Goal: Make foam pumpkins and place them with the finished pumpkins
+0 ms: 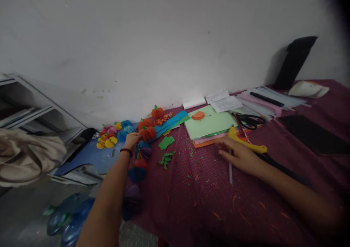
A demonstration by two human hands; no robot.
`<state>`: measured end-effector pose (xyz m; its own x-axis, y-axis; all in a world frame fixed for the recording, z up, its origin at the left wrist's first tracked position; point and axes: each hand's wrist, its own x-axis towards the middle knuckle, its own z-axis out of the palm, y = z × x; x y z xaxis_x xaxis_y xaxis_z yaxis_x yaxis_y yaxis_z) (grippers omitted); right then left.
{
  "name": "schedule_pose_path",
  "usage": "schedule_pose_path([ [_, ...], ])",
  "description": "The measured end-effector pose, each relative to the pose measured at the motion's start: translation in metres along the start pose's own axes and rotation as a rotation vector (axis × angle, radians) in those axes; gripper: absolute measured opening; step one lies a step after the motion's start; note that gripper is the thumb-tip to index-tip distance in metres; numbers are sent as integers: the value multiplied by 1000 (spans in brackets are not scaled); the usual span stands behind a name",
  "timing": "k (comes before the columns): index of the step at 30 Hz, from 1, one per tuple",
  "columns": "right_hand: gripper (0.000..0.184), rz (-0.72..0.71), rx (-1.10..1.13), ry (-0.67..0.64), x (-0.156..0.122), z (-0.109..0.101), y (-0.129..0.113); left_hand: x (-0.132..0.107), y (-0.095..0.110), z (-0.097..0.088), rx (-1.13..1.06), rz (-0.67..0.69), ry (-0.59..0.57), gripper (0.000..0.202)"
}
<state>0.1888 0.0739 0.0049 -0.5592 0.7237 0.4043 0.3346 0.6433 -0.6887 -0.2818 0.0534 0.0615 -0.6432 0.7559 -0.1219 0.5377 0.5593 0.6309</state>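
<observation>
My left hand (132,141) reaches to the left edge of the table, its fingers closed at the edge of an orange paper pumpkin (148,133) with a green stem. More orange paper pumpkins (157,112) stand just behind it. Blue and purple paper balls (144,150) sit in a row below that hand. My right hand (235,155) hovers low over the table with its fingers apart and nothing visibly held. Under it lies a clear glue stick (230,171). Beside it is a yellow hot glue gun (247,142), with black-handled scissors (250,121) behind.
Colored paper sheets (201,128) lie mid-table, with green paper pieces (166,143) and scraps near them. Glue sticks (264,97), a marker (266,99) and a dark flat pad (314,134) are at right. Small paper pumpkins (111,142) rest on a blue surface left; plastic bottles (69,217) are below.
</observation>
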Motion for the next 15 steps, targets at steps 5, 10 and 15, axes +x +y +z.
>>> schedule_pose_path([
  [5,28,-4,-7,-12,1,-1,-3,4,-12,-4,12,14,-4,33],
  [10,26,3,-18,-20,-4,2,-1,-9,-17,-12,-10,80,7,9],
  [15,21,-57,-21,7,8,-9,-19,-32,-8,-34,-3,168,126,14],
])
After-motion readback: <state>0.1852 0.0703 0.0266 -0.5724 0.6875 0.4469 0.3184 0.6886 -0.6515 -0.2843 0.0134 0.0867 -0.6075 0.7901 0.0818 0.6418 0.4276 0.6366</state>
